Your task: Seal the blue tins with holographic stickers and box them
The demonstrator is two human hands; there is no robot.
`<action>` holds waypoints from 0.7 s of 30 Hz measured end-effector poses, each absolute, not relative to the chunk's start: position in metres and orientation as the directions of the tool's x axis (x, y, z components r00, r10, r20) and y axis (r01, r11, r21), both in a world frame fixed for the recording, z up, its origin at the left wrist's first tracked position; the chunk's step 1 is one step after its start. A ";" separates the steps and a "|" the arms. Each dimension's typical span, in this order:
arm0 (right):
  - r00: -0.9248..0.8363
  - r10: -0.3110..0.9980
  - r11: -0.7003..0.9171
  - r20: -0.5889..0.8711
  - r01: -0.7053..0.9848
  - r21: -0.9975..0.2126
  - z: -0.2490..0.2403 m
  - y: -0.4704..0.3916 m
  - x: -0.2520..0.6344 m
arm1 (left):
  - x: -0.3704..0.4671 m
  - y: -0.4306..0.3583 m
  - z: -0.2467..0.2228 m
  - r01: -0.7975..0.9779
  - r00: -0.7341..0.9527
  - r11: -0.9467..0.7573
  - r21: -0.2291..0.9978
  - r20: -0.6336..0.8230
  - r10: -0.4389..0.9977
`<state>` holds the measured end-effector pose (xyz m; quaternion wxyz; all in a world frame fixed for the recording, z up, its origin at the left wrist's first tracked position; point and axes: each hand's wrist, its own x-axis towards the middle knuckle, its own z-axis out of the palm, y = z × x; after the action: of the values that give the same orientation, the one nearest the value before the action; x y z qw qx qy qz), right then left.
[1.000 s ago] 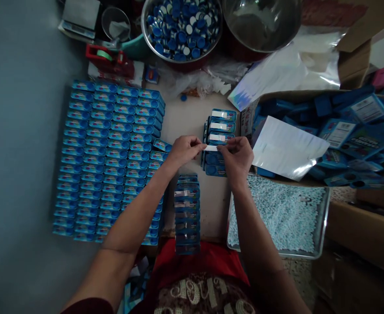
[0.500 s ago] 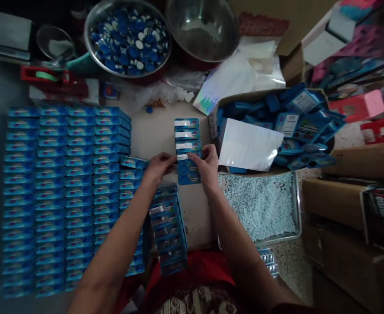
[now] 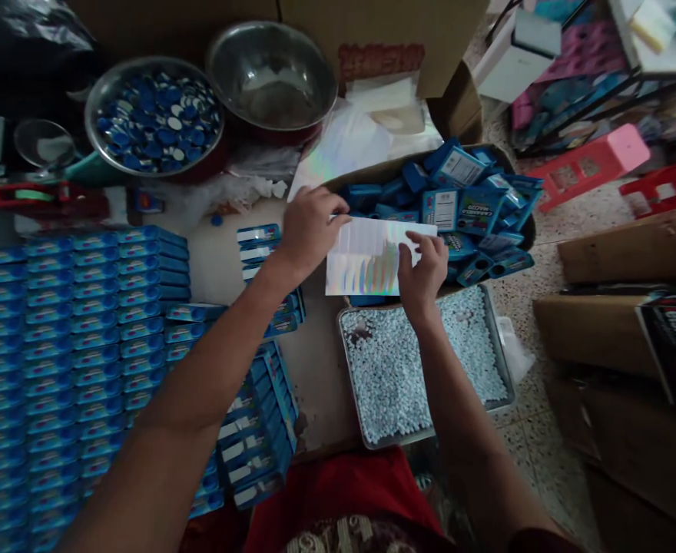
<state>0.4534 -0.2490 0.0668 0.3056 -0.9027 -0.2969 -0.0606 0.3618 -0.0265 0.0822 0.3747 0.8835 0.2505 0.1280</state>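
Note:
A shiny, rainbow-reflecting sticker sheet [image 3: 361, 269] lies tilted over the front edge of a carton of blue packs. My left hand [image 3: 312, 229] pinches it at the upper left corner. On its right half rests my right hand [image 3: 424, 269], thumb and fingers bent around the sheet's surface. Left of the sheet stands a column of small blue boxes [image 3: 259, 233], some with pale strips on their ends; my left forearm hides part of it. Closer to my body is another group of blue boxes [image 3: 251, 449] with similar pale strips.
Rows of stacked blue boxes [image 3: 90, 357] fill the left side. Behind are a metal bowl of blue-and-white discs [image 3: 159, 123] and another metal bowl [image 3: 272, 84]. Right of centre sit the carton of blue packs [image 3: 476, 207] and a tray of pale blue pellets [image 3: 384, 384].
Both hands have left the column of blue boxes and moved right to the sticker sheet, which they now hold. The view has shifted to the right.

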 end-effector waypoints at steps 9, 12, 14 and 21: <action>0.670 0.719 -0.608 0.188 0.736 -0.298 0.046 -0.210 0.488 | 0.432 -0.054 0.077 0.472 0.873 -0.627 0.620 -0.229 0.431; 0.647 0.742 -0.591 0.176 0.755 -0.284 0.038 -0.216 0.483 | 0.431 -0.056 0.078 0.500 0.855 -0.622 0.603 -0.228 0.466; 0.638 0.751 -0.588 0.170 0.764 -0.266 0.032 -0.223 0.479 | 0.433 -0.056 0.076 0.502 0.855 -0.627 0.596 -0.232 0.464; 0.597 0.784 -0.567 0.169 0.800 -0.194 0.016 -0.245 0.463 | 0.440 -0.048 0.072 0.504 0.859 -0.631 0.590 -0.267 0.437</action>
<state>0.4633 -0.2454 0.0156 0.1260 -0.8846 -0.4479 -0.0317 0.4399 -0.0483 0.0724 0.3414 0.9016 0.2610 -0.0493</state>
